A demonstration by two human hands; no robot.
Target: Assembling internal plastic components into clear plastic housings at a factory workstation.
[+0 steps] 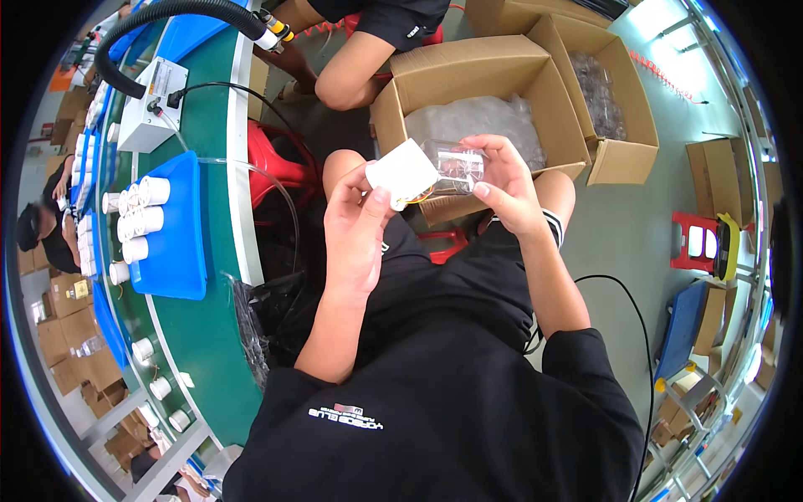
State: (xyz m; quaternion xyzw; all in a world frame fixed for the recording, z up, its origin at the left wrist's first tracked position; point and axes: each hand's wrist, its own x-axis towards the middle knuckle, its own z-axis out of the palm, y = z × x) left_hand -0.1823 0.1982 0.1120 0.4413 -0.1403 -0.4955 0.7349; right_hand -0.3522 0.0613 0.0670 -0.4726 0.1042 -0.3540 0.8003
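My left hand pinches a white, roughly cylindrical housing between thumb and fingers, above my lap. Thin coloured wires stick out at its lower end. My right hand grips a clear plastic cup lying sideways, thumb below and fingers above. The cup's left end is right beside the housing; whether the two touch or overlap, I cannot tell. Behind both hands stands an open cardboard box with a cloudy clear plastic bag in it.
On the green bench at left, a blue tray bears several white cylinders. Beyond it is a grey-white machine near a black hose. Another box holds clear containers. A co-worker's knee is ahead; a red stool stands left.
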